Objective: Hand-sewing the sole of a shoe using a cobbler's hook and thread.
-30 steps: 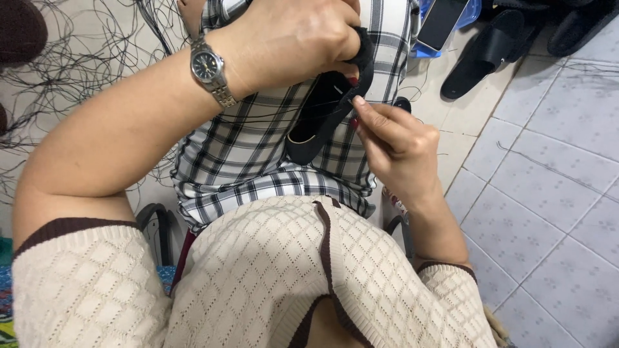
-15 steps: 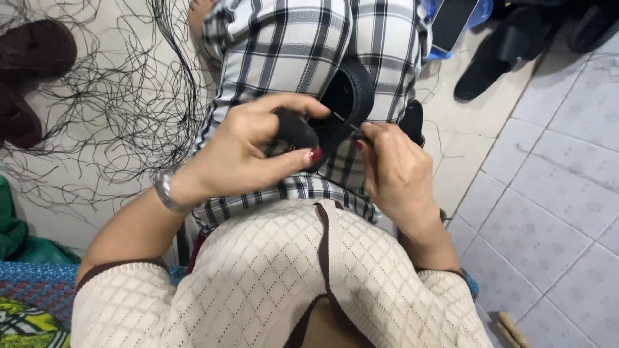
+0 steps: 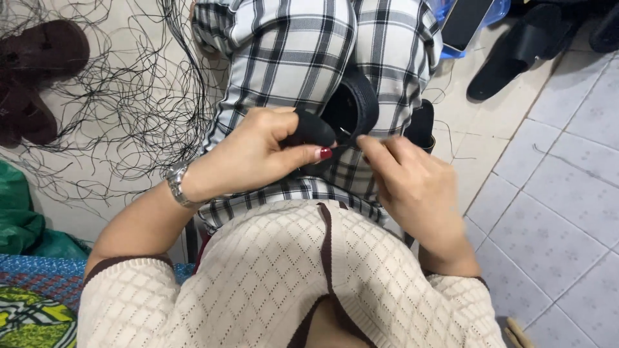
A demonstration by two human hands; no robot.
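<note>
Shifted since half a second ago: left hand (image 3: 258, 154) lower on the lap, wrapped closer over the toe of the black shoe (image 3: 335, 119); right hand (image 3: 412, 183) drawn in tight against it. Left fingers clamped on the shoe's toe end, thumb with a red nail pressed along the underside. Right fingers pinched together at the shoe's rim, seemingly on a needle or a thin thread; too small to tell which. Shoe resting on the checked trousers (image 3: 290, 58), opening turned up, between both hands. Wristwatch (image 3: 177, 183) on the left wrist.

Loose black threads (image 3: 109, 103) tangled over the floor at left, beside dark brown shoes (image 3: 39, 71). Black sandals (image 3: 516, 55) and a dark phone on a blue thing (image 3: 467, 22) at upper right, on pale tiles.

Judged from the frame: stitching along the shoe's rim under way, somewhere mid-course; finished stitches not discernible, so remaining length unclear.
</note>
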